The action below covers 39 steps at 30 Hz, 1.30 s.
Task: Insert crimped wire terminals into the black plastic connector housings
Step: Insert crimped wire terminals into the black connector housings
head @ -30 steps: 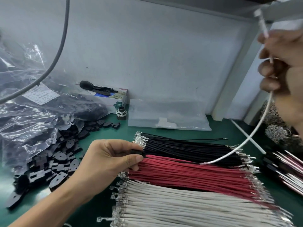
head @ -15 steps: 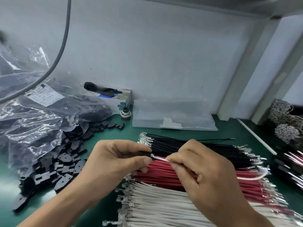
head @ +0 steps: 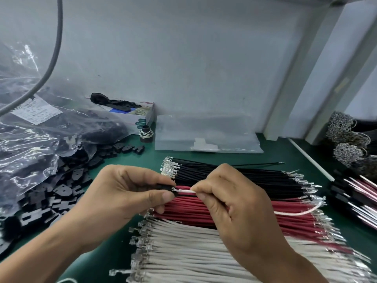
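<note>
Black plastic connector housing (head: 164, 186), small and mostly hidden, is pinched between thumb and fingers of the left hand (head: 124, 193) above the wire bundles. White wire (head: 184, 192), thin and matte, meets the housing's right face with a glint of metal terminal at the joint; the right hand (head: 230, 201) pinches it just beside the housing, and its tail curves out right over the red wires (head: 204, 211). Black wires (head: 234, 176) and white wires (head: 183, 246) lie on the green mat (head: 114, 248). Loose housings (head: 61, 193) spill from a clear bag (head: 30, 144) at left.
</note>
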### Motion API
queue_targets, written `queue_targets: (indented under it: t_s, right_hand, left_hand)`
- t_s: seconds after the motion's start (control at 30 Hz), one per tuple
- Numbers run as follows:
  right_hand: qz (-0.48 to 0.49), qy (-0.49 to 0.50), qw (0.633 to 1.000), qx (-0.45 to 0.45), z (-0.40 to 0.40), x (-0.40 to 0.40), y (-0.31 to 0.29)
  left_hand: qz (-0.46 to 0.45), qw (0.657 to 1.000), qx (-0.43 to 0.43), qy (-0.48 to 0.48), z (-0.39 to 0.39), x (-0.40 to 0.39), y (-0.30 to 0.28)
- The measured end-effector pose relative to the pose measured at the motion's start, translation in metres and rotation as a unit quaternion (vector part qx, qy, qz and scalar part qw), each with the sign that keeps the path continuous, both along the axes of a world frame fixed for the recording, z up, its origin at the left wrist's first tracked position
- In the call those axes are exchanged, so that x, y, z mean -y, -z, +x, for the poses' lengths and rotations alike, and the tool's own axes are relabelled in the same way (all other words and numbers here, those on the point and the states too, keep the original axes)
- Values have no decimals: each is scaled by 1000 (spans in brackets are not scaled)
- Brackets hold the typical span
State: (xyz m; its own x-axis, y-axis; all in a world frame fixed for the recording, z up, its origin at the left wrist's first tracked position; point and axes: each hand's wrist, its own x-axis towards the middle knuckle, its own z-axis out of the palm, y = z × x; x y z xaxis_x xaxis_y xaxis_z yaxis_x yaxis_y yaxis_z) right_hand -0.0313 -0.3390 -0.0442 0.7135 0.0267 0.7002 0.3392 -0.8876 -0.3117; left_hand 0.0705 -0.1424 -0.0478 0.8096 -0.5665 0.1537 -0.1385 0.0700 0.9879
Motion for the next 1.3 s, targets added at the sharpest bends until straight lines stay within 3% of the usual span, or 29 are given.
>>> queue_targets:
  t_s: [0.13,0.3,0.43,0.83,1.13,1.3]
  right_hand:
    - [-44,15,999,27,2,-4,7]
    - [-92,54,993,56,3,-4,9]
    - [-23,20,998,51,6,-4,12]
    - [28,17,999,9,5,-3,10]
    - [-31,5,999,32,9,-8,16]
    - [-83,38,992,92,8,0,4]
  left_hand:
    - [2,999,31,-12,1,-2,-1]
    - [69,984,154,-58,-3,0,3]
    - [-5,996,74,-42,-2,0,4]
    - [-4,999,42,-20,-1,2,7]
    - [-1,999,54,-10,0,1,9]
    - [-35,998,56,-10,2,1,1]
